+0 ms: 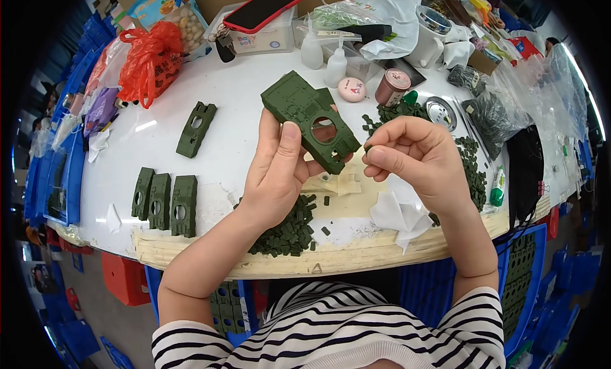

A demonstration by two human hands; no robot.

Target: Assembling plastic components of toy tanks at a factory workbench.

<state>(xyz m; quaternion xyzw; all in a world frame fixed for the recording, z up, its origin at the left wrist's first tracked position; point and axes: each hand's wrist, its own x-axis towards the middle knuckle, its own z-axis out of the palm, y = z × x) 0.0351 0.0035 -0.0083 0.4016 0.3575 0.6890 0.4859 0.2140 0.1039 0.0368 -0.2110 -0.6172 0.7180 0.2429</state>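
A dark green plastic model tank hull point(299, 102) with a round hole in its top is tilted in my left hand point(270, 181), thumb along its side. My right hand point(420, 162) pinches a tiny dark green part point(368, 149) between thumb and fingertips, close to the hull's lower right end. Below my left hand, a heap of small green pieces point(289, 229) lies at the table's front edge, partly hidden by my forearm. More such pieces point(470, 168) spread behind and beside my right hand. Three similar hulls point(159, 203) stand in a row at left, with another hull point(196, 130) farther back.
A red plastic bag point(153, 60) sits at the back left. Along the back are a red-edged phone point(264, 9) on a clear box, white squeeze bottles point(336, 67) and a brownish jar point(393, 87). Crumpled tissue point(400, 217) and a green-white tube point(498, 186) lie at right.
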